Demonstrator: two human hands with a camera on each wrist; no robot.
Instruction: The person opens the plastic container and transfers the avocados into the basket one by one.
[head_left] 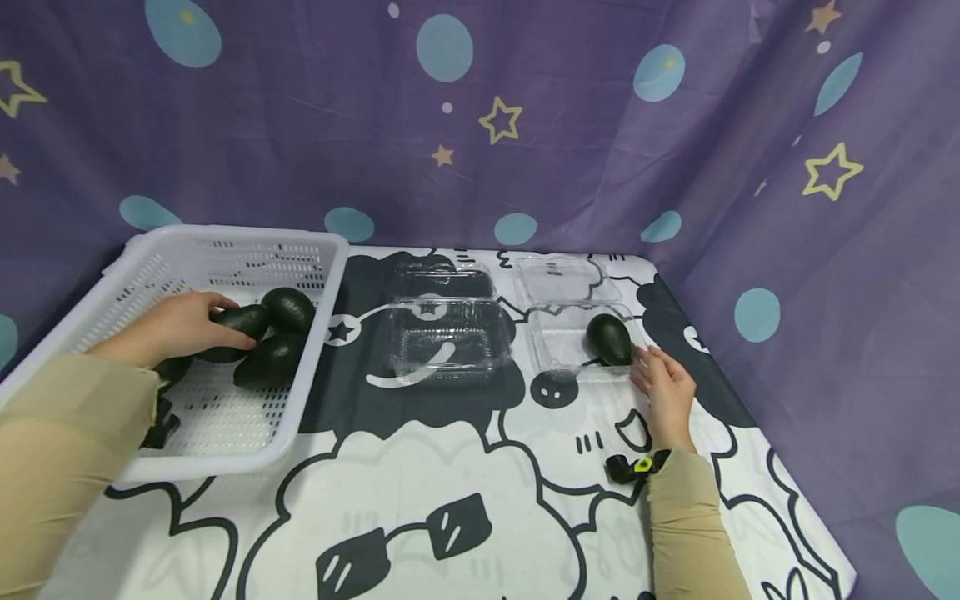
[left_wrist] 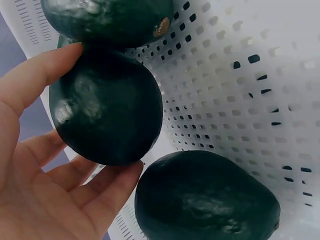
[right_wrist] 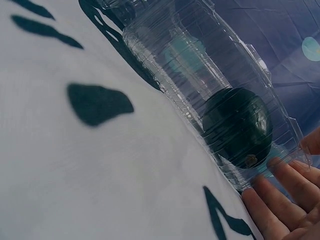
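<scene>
My left hand (head_left: 180, 327) reaches into a white perforated basket (head_left: 333, 275) and grips a dark green avocado (left_wrist: 107, 110) between thumb and fingertips. Another avocado (left_wrist: 205, 197) lies below it in the left wrist view, and one more (head_left: 288, 310) sits beside it toward the back. On the right, a clear plastic container (head_left: 543, 333) with its lid folded back holds a single avocado (head_left: 609, 339). At that container's right side is my right hand (head_left: 666, 392), its thumb at the rim and fingertips (right_wrist: 280, 167) against the outer wall.
A second open clear container (head_left: 450, 371) stands between the basket and the right-hand container. All rest on a table with a black-and-white cartoon cloth (head_left: 450, 450). A purple patterned curtain (head_left: 360, 133) hangs behind and along the right side.
</scene>
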